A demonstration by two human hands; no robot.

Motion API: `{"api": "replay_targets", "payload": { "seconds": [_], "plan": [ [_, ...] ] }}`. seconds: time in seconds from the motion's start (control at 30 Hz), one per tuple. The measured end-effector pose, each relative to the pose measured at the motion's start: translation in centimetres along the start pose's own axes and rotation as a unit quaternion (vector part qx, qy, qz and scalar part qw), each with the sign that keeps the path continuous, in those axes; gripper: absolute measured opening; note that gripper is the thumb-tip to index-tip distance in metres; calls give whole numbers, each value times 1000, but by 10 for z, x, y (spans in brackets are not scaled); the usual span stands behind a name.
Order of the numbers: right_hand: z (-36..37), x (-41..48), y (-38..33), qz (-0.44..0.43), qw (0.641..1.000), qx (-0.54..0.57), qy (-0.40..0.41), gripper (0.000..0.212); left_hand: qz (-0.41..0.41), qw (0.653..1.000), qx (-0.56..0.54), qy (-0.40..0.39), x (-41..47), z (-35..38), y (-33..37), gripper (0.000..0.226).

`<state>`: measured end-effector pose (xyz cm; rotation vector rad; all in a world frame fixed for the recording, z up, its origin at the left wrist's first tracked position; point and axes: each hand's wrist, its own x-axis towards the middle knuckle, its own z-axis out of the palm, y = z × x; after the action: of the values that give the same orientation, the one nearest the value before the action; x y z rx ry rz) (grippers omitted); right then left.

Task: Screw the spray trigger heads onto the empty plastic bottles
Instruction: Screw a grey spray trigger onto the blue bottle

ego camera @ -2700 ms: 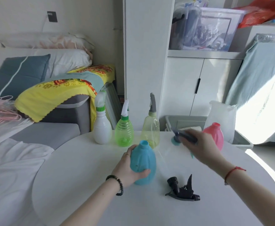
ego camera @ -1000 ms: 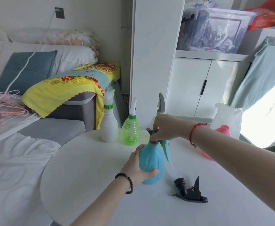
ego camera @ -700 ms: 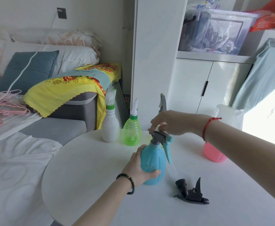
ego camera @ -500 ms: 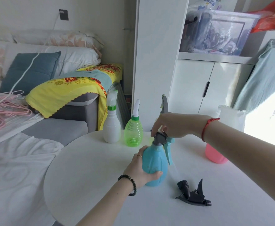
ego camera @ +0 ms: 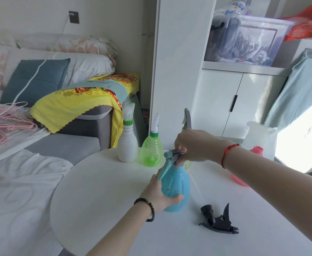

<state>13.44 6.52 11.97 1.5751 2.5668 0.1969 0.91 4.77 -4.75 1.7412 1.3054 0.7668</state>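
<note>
A blue bottle (ego camera: 177, 187) stands upright on the round white table (ego camera: 103, 196). My left hand (ego camera: 159, 194) grips its left side. A blue and grey trigger head (ego camera: 170, 159) sits on the bottle's neck, its lever pointing left and down. My right hand (ego camera: 194, 145) pinches that head from above. A loose black trigger head (ego camera: 218, 219) lies on the table to the right of the blue bottle. A pink bottle (ego camera: 251, 163) without a head stands at the right, partly hidden by my right forearm.
At the table's far edge stand a white bottle (ego camera: 127, 145), a green bottle (ego camera: 151, 150) and a yellowish bottle with a grey head (ego camera: 187, 120), each with a trigger head on. A frosted jug (ego camera: 260, 139) is behind the pink bottle. A sofa and white cabinet lie beyond.
The trigger head has turned on the blue bottle: its lever pointed right half a second ago and now points left. My right hand twisted with it; my left hand kept its grip.
</note>
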Motion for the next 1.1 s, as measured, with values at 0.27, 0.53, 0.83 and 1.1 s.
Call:
{"api": "replay_targets", "payload": {
  "seconds": [0.27,0.53,0.83,1.1],
  "plan": [
    [16,-9,-2,40,996,41,70,34,23,999,-13,-35,1,-7,5,85],
    [47,-27,2,143,927,287,193,33,9,1000,6,-15,-17,-1,-1,109],
    [108,-68,-11,165,817,526,167,29,37,994,-16,97,-24,24,18,81],
    [118,-79,15,111,746,616,228,47,100,985,-9,141,1,35,66,82]
  ]
}}
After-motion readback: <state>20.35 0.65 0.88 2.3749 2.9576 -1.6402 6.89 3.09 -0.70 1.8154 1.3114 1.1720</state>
